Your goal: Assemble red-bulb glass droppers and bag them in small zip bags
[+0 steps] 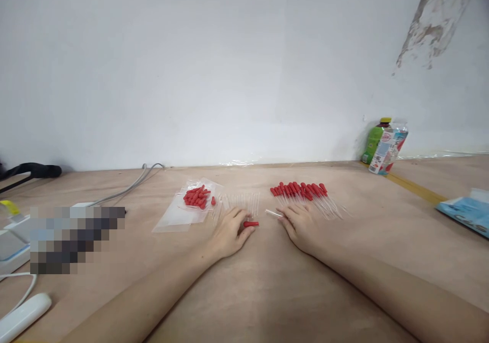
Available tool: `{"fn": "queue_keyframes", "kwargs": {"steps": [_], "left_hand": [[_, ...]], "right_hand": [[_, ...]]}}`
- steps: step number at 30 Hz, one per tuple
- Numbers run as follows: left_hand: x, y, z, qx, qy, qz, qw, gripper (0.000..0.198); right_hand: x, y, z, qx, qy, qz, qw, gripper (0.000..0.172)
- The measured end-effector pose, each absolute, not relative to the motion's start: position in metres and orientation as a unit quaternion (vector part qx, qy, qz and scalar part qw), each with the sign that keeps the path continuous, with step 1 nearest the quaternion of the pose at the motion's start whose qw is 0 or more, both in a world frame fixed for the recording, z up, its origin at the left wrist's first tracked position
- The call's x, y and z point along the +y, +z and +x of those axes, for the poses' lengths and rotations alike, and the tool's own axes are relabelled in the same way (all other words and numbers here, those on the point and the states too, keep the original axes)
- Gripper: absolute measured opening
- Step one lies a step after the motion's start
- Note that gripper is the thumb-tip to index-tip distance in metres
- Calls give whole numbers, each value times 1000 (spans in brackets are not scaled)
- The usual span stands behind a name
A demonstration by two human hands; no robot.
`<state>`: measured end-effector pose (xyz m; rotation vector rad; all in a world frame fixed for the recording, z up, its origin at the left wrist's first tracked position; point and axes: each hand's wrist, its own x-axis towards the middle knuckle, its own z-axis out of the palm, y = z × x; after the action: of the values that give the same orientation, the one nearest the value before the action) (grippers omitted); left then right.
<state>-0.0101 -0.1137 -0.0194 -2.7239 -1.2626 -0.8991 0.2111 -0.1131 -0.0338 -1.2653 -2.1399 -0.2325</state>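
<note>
Between the fingers and thumb of my left hand [230,232] is a red rubber dropper bulb [251,223], its narrow end pointing right. My right hand [301,226] pinches a clear glass dropper tube [273,213], which points left toward the bulb; the two are apart. Behind my left hand lies a row of clear glass tubes [244,200]. A heap of loose red bulbs [196,197] rests on a plastic bag [171,215] to the left, with a single bulb [213,201] beside it. Beyond my right hand lie several droppers with red bulbs fitted [296,188].
A green bottle [372,141] and a printed carton-like bottle [388,149] stand by the wall at the right. A blue package [466,211] lies at the right edge. On the left are a grey cable [132,186], a white power strip [15,254] and a blurred-out object [76,236].
</note>
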Motion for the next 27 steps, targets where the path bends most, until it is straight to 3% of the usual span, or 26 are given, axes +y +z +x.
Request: {"fn": "queue_keyframes", "kwargs": {"steps": [2,7,20,27], "left_hand": [[-112,-21,-11,-399,-285,-871,24,25],[-104,-22,-10,-392,-288,-873,33,16],[-111,-24,-3,-396,-348,-839,-137,17],[-113,-22,-1,-388,-356,-830,-183,18]], "right_hand": [[-113,-35,211,-824,-88,-465,311,22],[-113,-36,211,-844,-63,-414,336,23],[-118,-34,207,-864,-83,-348,353,24],[-119,-35,204,-868,-28,-329,371,23]]}}
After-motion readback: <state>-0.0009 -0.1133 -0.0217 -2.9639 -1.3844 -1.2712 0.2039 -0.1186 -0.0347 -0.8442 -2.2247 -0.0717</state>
